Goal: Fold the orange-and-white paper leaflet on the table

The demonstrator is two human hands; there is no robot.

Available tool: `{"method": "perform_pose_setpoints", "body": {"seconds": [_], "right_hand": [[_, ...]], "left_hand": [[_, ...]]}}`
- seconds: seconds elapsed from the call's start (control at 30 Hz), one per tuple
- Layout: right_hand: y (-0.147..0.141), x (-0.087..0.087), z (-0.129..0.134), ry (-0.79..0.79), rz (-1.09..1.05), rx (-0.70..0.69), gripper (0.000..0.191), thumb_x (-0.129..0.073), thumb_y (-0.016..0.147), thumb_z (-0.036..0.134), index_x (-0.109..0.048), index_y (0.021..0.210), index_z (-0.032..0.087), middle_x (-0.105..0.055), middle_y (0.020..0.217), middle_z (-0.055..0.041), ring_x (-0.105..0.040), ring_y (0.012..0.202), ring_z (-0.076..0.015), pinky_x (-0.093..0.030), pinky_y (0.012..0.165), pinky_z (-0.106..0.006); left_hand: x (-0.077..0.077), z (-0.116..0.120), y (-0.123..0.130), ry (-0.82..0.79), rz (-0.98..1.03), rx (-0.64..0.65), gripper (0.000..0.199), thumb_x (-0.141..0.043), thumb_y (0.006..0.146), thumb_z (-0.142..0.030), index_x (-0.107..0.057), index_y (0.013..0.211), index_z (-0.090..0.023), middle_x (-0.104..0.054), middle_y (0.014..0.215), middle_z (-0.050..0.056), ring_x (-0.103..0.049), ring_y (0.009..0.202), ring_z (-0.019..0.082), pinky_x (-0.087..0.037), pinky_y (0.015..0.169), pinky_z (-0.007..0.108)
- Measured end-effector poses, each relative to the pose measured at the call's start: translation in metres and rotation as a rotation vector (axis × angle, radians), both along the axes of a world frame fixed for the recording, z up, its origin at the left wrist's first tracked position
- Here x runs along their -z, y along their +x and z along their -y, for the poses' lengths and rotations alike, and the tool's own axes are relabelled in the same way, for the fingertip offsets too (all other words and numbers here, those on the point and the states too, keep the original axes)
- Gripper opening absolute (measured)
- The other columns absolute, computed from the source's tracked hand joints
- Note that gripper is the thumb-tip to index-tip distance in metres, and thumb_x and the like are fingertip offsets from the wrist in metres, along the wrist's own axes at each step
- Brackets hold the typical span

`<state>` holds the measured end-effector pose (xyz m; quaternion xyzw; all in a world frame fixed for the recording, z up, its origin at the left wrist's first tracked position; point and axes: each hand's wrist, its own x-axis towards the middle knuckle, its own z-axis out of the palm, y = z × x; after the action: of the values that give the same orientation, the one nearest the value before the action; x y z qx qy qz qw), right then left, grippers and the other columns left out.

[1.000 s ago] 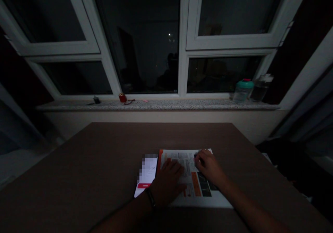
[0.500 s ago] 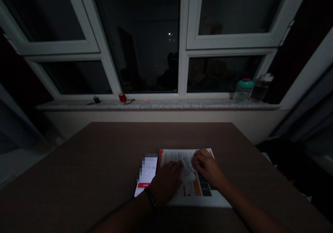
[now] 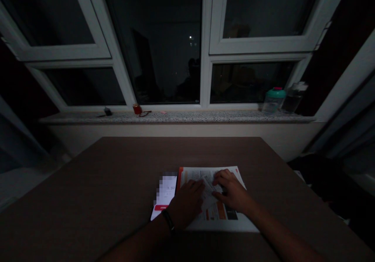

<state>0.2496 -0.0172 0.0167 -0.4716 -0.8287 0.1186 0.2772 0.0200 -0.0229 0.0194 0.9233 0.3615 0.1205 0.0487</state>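
A printed booklet (image 3: pixel 216 225) with a red left edge and orange and dark blocks lies flat on the brown table (image 3: pixel 123 168). On top of it is a small translucent slip (image 3: pixel 209 193) with faint print. My left hand (image 3: pixel 187 202), a dark band at its wrist, lies flat across the left part of the booklet, fingertips at the slip's left edge. From the right, my right hand (image 3: pixel 230 189) rests over the slip's right side, its fingers spread and bent. Left of the booklet, partly behind my left wrist, is a lit phone (image 3: pixel 166 193).
Beyond the table runs a speckled windowsill (image 3: pixel 187 116). On it stand a bottle with a teal lid (image 3: pixel 274 100), a clear bottle (image 3: pixel 293 98), a small red object (image 3: pixel 137 109) and a small dark object (image 3: pixel 108 111). Dark windows rise behind.
My right hand has moved slightly left and down over the slip, and its fingers have spread from a more curled pose. My left hand stays nearly where it was.
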Motion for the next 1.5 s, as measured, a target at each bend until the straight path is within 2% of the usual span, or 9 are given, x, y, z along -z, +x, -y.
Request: {"method": "perform_pose_setpoints", "body": {"seconds": [0.13, 0.3, 0.47, 0.8, 1.1, 1.3, 1.5], "right_hand": [[0.001, 0.003, -0.002, 0.006, -0.035, -0.018, 0.018, -0.071, 0.079, 0.022, -0.063, 0.095, 0.023, -0.060, 0.103, -0.0055, -0.052, 0.101, -0.0249, -0.041, 0.087, -0.039], [-0.001, 0.003, -0.001, 0.034, -0.063, -0.004, 0.017, -0.069, 0.081, 0.024, -0.065, 0.098, 0.024, -0.062, 0.101, -0.0054, -0.053, 0.100, -0.0255, -0.040, 0.088, -0.041], [-0.002, 0.001, -0.001, 0.043, -0.055, 0.035, 0.020, -0.068, 0.083, 0.027, -0.066, 0.102, 0.024, -0.062, 0.100, -0.0061, -0.053, 0.100, -0.0260, -0.041, 0.088, -0.042], [0.000, 0.010, -0.006, 0.049, -0.066, 0.048, 0.018, -0.064, 0.084, 0.019, -0.067, 0.102, 0.023, -0.062, 0.100, -0.0067, -0.052, 0.100, -0.0253, -0.042, 0.088, -0.041], [-0.004, 0.003, -0.001, 0.048, -0.021, 0.028, 0.020, -0.063, 0.084, 0.017, -0.066, 0.103, 0.023, -0.061, 0.098, -0.0062, -0.052, 0.099, -0.0255, -0.042, 0.086, -0.041], [-0.004, 0.002, -0.001, 0.056, -0.007, -0.008, 0.023, -0.063, 0.084, 0.019, -0.066, 0.106, 0.024, -0.062, 0.100, -0.0068, -0.052, 0.101, -0.0261, -0.042, 0.087, -0.041], [-0.005, -0.003, 0.001, 0.051, 0.009, -0.064, 0.027, -0.062, 0.085, 0.022, -0.065, 0.112, 0.024, -0.063, 0.103, -0.0072, -0.053, 0.102, -0.0256, -0.042, 0.089, -0.041]], "left_hand": [[-0.001, 0.002, 0.000, -0.022, 0.040, -0.033, 0.046, -0.051, 0.088, -0.013, -0.046, 0.133, -0.019, -0.051, 0.137, 0.006, -0.045, 0.122, 0.025, -0.038, 0.105, 0.043], [-0.003, 0.006, 0.000, -0.019, 0.032, -0.056, 0.047, -0.053, 0.089, -0.018, -0.044, 0.135, -0.020, -0.048, 0.141, 0.007, -0.038, 0.130, 0.028, -0.033, 0.109, 0.047], [-0.004, 0.006, 0.000, -0.035, 0.018, -0.069, 0.047, -0.052, 0.091, -0.018, -0.044, 0.136, -0.021, -0.047, 0.142, 0.006, -0.039, 0.129, 0.029, -0.035, 0.107, 0.047], [-0.008, 0.008, -0.002, -0.072, 0.034, -0.056, 0.058, -0.067, 0.085, -0.032, -0.043, 0.137, -0.020, -0.044, 0.144, 0.011, -0.038, 0.130, 0.033, -0.034, 0.107, 0.051], [-0.009, 0.006, 0.000, -0.060, 0.017, -0.018, 0.058, -0.069, 0.085, -0.035, -0.045, 0.134, -0.017, -0.046, 0.142, 0.011, -0.039, 0.129, 0.031, -0.034, 0.107, 0.049], [-0.009, 0.005, -0.001, -0.061, 0.030, 0.039, 0.053, -0.062, 0.089, -0.034, -0.042, 0.136, -0.020, -0.048, 0.140, 0.010, -0.043, 0.126, 0.029, -0.035, 0.105, 0.046], [-0.009, 0.005, 0.000, -0.056, 0.045, 0.072, 0.054, -0.063, 0.090, -0.036, -0.041, 0.136, -0.018, -0.048, 0.140, 0.010, -0.043, 0.127, 0.027, -0.035, 0.107, 0.043]]}}
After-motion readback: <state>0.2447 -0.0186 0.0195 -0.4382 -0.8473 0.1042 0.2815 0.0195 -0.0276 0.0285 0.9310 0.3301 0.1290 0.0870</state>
